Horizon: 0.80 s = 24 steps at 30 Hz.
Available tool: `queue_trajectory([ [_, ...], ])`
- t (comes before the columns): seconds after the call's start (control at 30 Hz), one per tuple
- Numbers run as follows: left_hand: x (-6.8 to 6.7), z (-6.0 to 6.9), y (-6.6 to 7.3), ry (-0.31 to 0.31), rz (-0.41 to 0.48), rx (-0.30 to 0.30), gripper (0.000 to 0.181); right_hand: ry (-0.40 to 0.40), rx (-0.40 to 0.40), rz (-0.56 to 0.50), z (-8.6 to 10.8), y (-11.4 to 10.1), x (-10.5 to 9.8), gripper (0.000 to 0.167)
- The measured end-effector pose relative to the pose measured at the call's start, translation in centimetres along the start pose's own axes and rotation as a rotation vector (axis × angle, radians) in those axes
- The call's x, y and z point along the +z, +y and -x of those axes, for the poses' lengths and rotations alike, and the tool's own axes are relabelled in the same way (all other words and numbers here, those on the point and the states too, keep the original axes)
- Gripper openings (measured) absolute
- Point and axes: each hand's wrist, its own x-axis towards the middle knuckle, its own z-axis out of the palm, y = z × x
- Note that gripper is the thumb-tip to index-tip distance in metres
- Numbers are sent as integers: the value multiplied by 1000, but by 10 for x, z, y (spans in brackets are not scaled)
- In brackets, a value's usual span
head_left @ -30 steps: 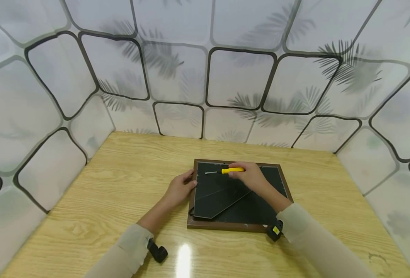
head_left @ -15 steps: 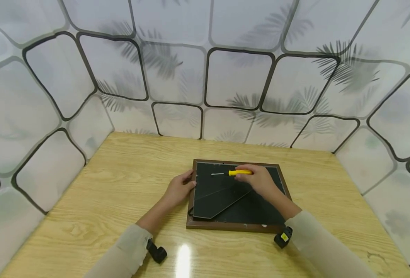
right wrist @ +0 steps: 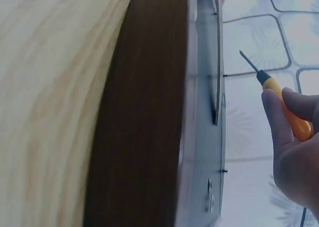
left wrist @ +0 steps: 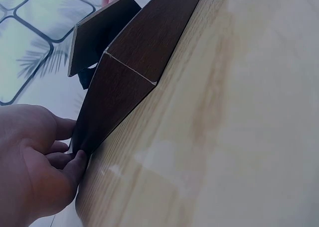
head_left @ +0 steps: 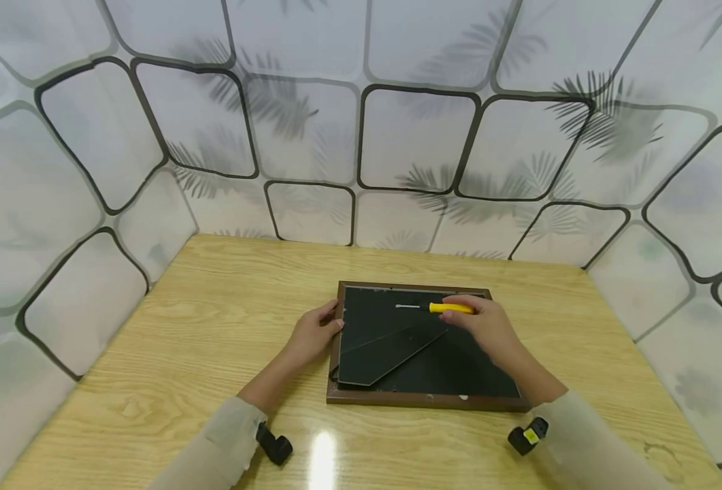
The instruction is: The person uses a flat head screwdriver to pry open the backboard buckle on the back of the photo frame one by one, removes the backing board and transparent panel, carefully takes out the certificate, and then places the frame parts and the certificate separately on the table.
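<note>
Pinching yellow screwdriver [head_left: 441, 308] in right hand [head_left: 488, 328], below right of centre, holding it clear of black backing [head_left: 471, 371]. Gripping left edge of brown frame [head_left: 397, 399] with left hand [head_left: 313, 335], likely steadying it backing-up on worktop [head_left: 232, 292], lower centre.

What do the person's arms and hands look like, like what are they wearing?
Both arms have cream sleeves. A small black camera sits by each cuff; the right one has a yellow patch. The left hand and right hand wear no gloves.
</note>
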Motion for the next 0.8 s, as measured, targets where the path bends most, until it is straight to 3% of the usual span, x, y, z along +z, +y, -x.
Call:
queue_trajectory([
  [0.43, 0, -1, -1, -12, 16, -16, 56, 81, 36, 18, 26, 12, -32, 58],
  [0.8, 0, 0, 1, -16, 15, -16, 57, 143, 42, -99, 42, 31, -63, 65],
])
